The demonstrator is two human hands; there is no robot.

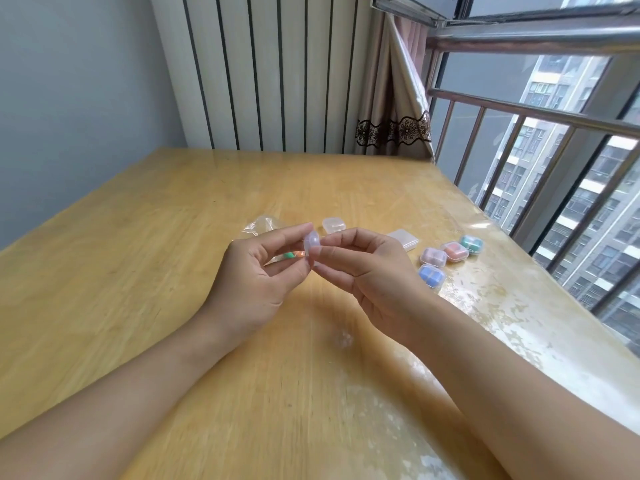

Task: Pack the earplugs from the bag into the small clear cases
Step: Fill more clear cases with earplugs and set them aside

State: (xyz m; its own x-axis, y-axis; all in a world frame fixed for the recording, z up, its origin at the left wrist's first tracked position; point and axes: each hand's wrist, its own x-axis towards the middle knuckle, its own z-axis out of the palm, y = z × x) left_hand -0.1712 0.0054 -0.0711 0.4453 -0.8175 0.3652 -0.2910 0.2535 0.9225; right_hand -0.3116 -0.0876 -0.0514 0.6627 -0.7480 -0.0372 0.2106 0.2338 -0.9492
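The table [173, 271] is pale honey-yellow wood with a glossy sheen. Four small cases at the right show colour through clear walls: pink [433, 256], orange-red [454, 251], teal green [471, 244] and, nearest, blue [431, 276]. A far case [333, 225] is milky white. A green earplug [288, 254] shows in the clear bag [264, 226] at the left. The far wall panel [277, 71] is white with dark vertical stripes. The curtain [394, 98] is beige with a brown lace flower band.

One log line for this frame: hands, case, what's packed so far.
left hand + right hand: pinch one clear case above table | packed cases: four at right | bag: behind hands
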